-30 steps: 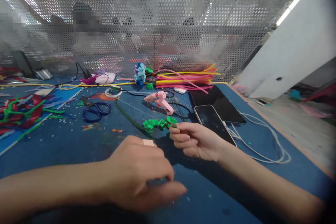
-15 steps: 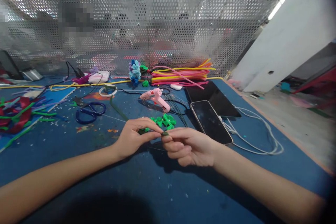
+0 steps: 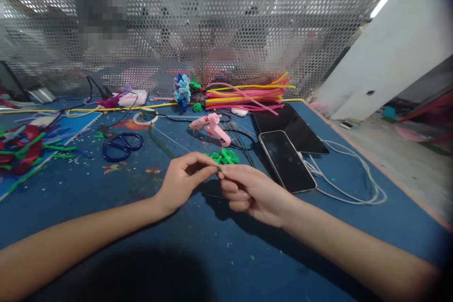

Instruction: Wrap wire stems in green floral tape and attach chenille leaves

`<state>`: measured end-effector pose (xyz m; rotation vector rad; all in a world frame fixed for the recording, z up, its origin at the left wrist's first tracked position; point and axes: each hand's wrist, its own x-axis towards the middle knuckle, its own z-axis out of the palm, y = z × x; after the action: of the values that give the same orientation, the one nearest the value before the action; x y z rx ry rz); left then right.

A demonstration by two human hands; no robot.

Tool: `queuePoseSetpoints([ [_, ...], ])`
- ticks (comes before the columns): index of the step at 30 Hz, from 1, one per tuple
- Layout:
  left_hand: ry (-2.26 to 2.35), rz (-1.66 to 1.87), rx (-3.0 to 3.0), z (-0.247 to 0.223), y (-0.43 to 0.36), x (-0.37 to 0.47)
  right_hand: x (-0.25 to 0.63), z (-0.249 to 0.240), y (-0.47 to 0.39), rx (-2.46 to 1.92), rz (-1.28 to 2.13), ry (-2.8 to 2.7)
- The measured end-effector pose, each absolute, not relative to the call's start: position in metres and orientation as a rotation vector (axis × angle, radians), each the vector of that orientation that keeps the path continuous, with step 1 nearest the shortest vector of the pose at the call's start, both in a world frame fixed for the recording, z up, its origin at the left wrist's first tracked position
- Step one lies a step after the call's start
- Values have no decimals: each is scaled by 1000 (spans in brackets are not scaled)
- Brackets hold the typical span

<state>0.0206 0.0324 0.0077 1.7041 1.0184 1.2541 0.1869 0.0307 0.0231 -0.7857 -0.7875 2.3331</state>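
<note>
My left hand [image 3: 184, 177] and my right hand [image 3: 253, 191] meet over the middle of the table, thumbs and fingertips pinched together. Between their tips shows a small bit of dark green tape [image 3: 219, 169]. A dark green strip [image 3: 161, 144] runs from a tape roll [image 3: 146, 115] toward my left hand and passes out of sight behind it. Just beyond my fingers lie bright green fuzzy pipe-cleaner pieces [image 3: 228, 156], partly hidden by my hands. Behind them rests a pink glue gun [image 3: 212, 129]. A thin pale line, perhaps wire, stretches near the left hand.
Blue-handled scissors [image 3: 122, 146] lie left. A phone [image 3: 288, 160] overlaps a dark tablet [image 3: 292, 125] at right, beside white cables [image 3: 368, 177]. Pipe cleaners [image 3: 244, 96] and a blue fuzzy flower bunch [image 3: 182, 89] sit along the perforated metal panel [image 3: 219, 42]. Tangled ribbons [image 3: 26, 148] are far left.
Both hands stay pinched together; my right hand has turned slightly, its fingers curling more under. Less of the green tape shows between the fingertips. The view has shifted a little.
</note>
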Motion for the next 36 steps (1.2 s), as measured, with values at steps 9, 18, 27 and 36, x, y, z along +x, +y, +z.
queuePoseSetpoints([
  [9,1073,1201,1523,10,31,21,183,22,33,-892,2054,-1018],
  [18,1077,1142,1526,11,31,21,185,23,35,-976,2009,-1115],
  [27,1028,1007,1452,11,32,21,188,23,36,-1025,1651,-1424],
  [36,982,960,1339,12,31,23,190,20,38,-1120,1062,-1841],
])
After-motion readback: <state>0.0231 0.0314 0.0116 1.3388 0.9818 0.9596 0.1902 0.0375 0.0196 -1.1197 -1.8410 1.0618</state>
